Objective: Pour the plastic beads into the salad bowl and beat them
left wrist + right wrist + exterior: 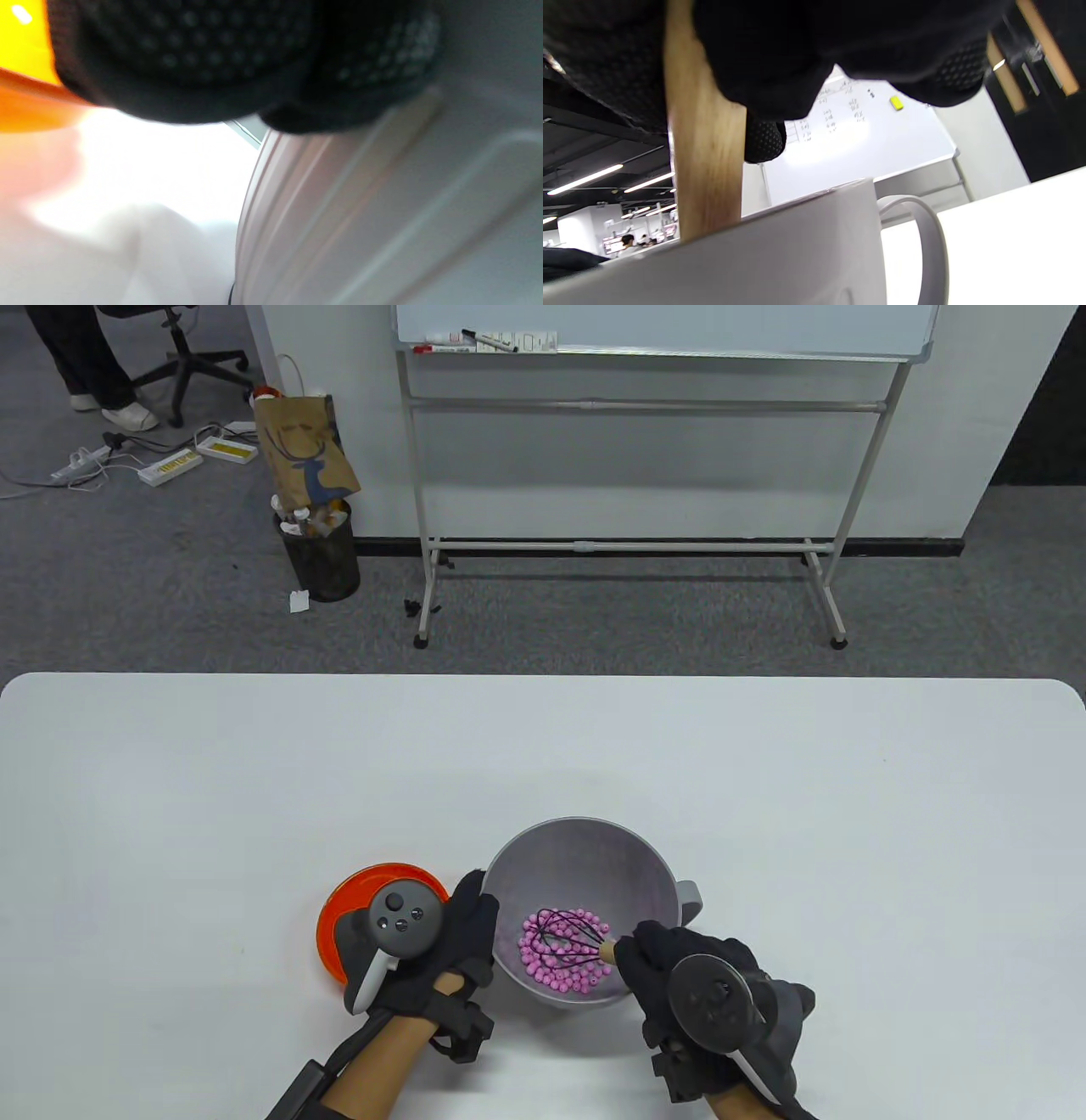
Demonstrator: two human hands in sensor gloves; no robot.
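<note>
Near the table's front edge, you have the salad bowl with the pink plastic beads already heaped against its near wall, so the pour looks done and the beating is the step in hand. Your right hand has its fingers curled round the whisk's wooden handle, and the dark wire head of the whisk sits in the beads. Your left hand rests against the bowl's left rim; whether its fingers curl over the edge I cannot tell (the left wrist view is blurred). Keep that hand braced so the bowl stays put, and stir in small circles low in the heap, or beads may jump the rim. An orange dish lies just beside the bowl, under your left hand.
</note>
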